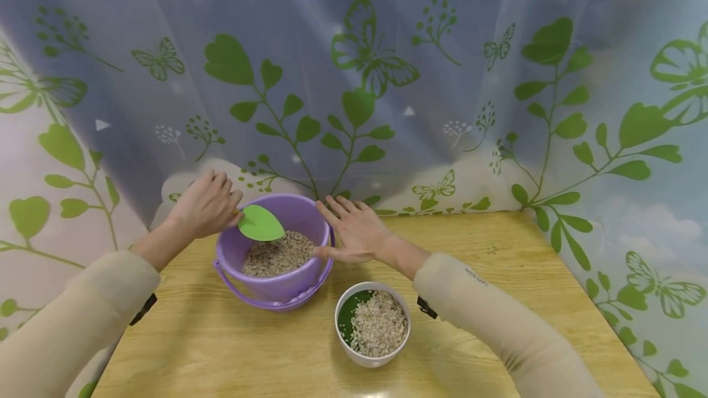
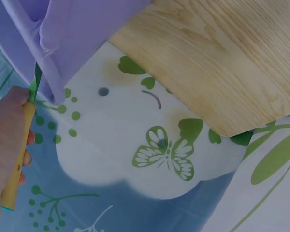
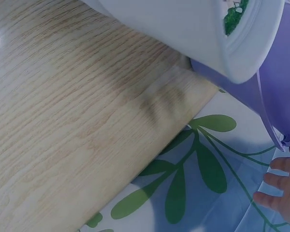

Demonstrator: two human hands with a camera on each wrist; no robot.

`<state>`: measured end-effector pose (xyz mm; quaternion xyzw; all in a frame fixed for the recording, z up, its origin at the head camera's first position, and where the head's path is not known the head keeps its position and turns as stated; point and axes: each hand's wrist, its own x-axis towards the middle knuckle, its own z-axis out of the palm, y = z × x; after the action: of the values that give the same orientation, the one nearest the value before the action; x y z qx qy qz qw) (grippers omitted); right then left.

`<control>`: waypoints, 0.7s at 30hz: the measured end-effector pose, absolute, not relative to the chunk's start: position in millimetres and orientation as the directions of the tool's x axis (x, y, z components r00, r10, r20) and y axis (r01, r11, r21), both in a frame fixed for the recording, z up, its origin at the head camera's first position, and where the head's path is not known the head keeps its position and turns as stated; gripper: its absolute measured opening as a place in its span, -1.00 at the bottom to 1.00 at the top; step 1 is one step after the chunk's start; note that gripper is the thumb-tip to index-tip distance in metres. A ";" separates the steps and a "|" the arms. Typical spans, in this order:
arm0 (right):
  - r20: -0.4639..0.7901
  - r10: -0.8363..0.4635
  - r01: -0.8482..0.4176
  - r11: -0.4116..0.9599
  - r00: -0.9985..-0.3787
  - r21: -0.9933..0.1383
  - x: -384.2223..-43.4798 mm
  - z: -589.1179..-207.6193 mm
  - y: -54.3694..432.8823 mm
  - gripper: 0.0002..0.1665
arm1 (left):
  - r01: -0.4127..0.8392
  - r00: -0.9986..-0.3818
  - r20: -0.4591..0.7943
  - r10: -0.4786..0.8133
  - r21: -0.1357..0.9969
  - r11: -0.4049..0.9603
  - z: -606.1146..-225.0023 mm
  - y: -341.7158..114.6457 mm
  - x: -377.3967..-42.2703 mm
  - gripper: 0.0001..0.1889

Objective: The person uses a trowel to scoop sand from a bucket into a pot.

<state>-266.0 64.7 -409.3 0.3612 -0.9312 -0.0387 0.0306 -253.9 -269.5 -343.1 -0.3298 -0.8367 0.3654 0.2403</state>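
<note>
While the left hand (image 1: 207, 204) is grasping the trowel (image 1: 261, 223) above the bucket (image 1: 271, 288) and the right hand (image 1: 356, 231), fingers outspread, is resting at its rim, we are judging the trowel light, stiff, best held by its handle (image 2: 18, 159).

The 2 wrist views look dimmer, soft shadows darkening the tabletop (image 3: 67, 125).

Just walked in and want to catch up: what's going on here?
A person's left hand grips a green trowel by its yellow handle, the blade over the opening of a purple bucket that holds coarse, grainy bits. The right hand, fingers spread, touches the bucket's right side. Nearer the person, a white bowl with similar pale bits in it stands on the wooden table.
</note>
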 end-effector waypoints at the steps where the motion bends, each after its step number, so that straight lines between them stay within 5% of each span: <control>1: 0.028 -0.675 -0.670 0.736 -0.737 0.096 -265.9 -409.2 65.0 0.25 | 0.375 -0.664 0.164 0.730 -0.771 0.515 -342.1 -269.2 -254.2 -0.37; 21: 0.029 -0.676 -0.672 0.735 -0.736 0.089 -267.1 -411.0 64.6 0.24 | 0.319 -0.700 0.054 0.712 -0.869 0.379 -338.9 -261.0 -256.4 -0.29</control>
<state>-267.1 64.6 -411.0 0.3619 -0.9310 -0.0364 0.0299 -256.4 -261.0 -338.9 -0.3213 -0.8019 0.4552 0.2158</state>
